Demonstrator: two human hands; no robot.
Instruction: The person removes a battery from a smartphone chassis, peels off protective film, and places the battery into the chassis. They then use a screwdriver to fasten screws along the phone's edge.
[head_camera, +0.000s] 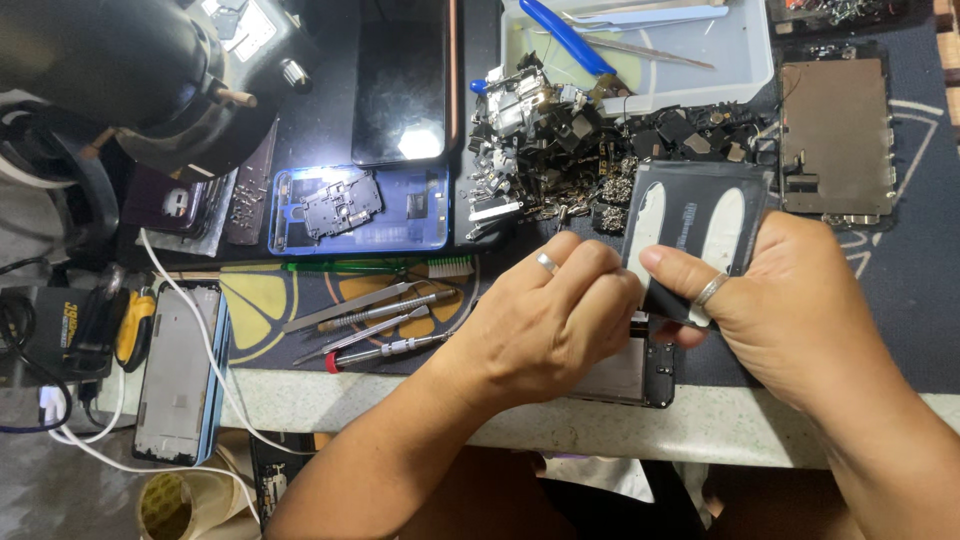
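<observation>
The battery (695, 215), a black slab with two white strips, tilts up off the phone (640, 375) at the worktop (700, 425) edge, its long axis running away from the person. The right hand (790, 300) pinches its near end, thumb on top. The left hand (550, 320) is clenched just beside it, over the phone.

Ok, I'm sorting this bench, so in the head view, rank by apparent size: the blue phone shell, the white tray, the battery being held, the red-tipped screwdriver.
1. White tray
2. Blue phone shell; battery looks similar, partly hidden by hands, so unranked
3. Screwdriver
</observation>
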